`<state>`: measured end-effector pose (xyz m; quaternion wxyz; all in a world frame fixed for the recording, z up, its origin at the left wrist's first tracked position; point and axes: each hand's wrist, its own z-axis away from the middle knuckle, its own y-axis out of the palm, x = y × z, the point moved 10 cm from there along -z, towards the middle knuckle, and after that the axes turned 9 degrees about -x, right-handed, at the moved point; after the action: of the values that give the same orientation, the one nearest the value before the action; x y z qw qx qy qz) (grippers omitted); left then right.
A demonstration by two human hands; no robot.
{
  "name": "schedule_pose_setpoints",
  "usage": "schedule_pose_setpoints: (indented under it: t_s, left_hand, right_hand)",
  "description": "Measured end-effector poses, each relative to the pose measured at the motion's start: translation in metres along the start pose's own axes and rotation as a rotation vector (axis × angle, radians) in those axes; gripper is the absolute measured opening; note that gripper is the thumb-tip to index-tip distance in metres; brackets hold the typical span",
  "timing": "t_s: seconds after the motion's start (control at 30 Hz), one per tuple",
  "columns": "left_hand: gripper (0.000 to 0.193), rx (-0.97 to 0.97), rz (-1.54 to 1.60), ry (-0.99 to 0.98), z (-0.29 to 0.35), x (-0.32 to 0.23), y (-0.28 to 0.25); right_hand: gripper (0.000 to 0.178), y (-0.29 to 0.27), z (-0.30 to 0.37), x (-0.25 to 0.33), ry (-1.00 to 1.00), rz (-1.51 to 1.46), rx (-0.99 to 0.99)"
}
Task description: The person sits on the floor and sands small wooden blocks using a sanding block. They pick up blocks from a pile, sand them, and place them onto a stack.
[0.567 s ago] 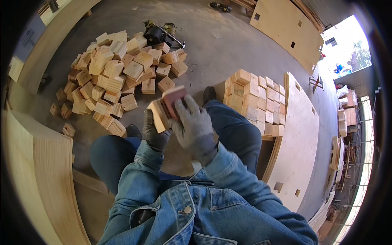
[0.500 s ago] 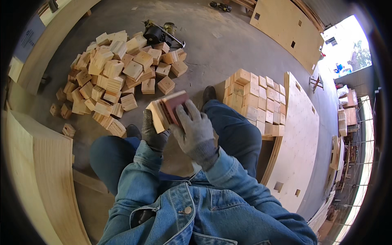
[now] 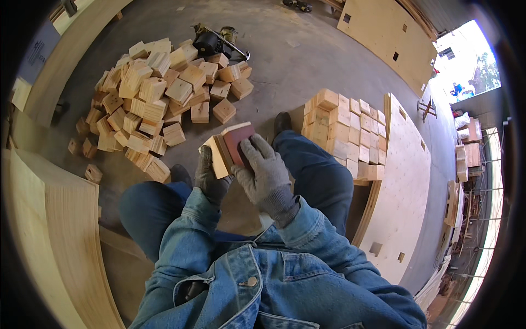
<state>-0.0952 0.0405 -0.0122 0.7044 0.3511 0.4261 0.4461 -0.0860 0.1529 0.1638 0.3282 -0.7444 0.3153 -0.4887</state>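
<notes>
My left hand (image 3: 211, 180), in a grey work glove, is closed around a pale wooden block (image 3: 217, 156) held up between my knees. In my gloved right hand (image 3: 267, 170) is a reddish-brown sanding block (image 3: 238, 138), gripped by the fingers and thumb. The sanding block lies against the right side of the wooden block. My palms and part of the wooden block's lower end are hidden by the gloves.
A loose heap of wooden blocks (image 3: 150, 93) covers the floor ahead on the left. Neatly stacked blocks (image 3: 350, 129) stand by my right knee, beside a long plywood sheet (image 3: 402, 186). A black tool (image 3: 208, 44) rests behind the heap; thick stacked boards (image 3: 60, 219) rise at my left.
The wooden block has tilted slightly in my left hand. My right hand and the sanding block have shifted a little to the right along it.
</notes>
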Motion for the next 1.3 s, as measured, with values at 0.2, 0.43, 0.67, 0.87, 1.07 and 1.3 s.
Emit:
schedule_pose_setpoints:
  t_s: [0.2,0.43,0.67,0.87,1.07,1.3]
  left_hand:
    - [0.065,-0.009,-0.002,-0.024,0.004,0.003,0.004]
    - [0.067,-0.027,0.079,-0.017,0.005,-0.001,0.009]
    - [0.073,0.008,-0.017,0.019,0.002,-0.002,0.002]
    - [0.075,-0.026,-0.003,-0.021,0.003,0.004,0.003]
    - [0.072,-0.037,0.036,-0.015,0.002,0.004,-0.009]
    - [0.077,-0.068,0.036,-0.022,-0.006,0.002,-0.015]
  right_hand:
    - [0.056,-0.003,-0.019,0.001,-0.005,0.008,-0.020]
    - [0.053,0.000,-0.028,0.008,-0.061,0.055,-0.060]
    - [0.055,-0.005,0.007,0.011,-0.013,0.030,0.012]
    - [0.055,0.007,-0.038,-0.001,-0.009,0.056,-0.042]
    - [0.058,0.003,-0.019,0.001,-0.050,0.026,-0.023]
    - [0.061,-0.013,0.038,-0.006,-0.044,0.048,0.033]
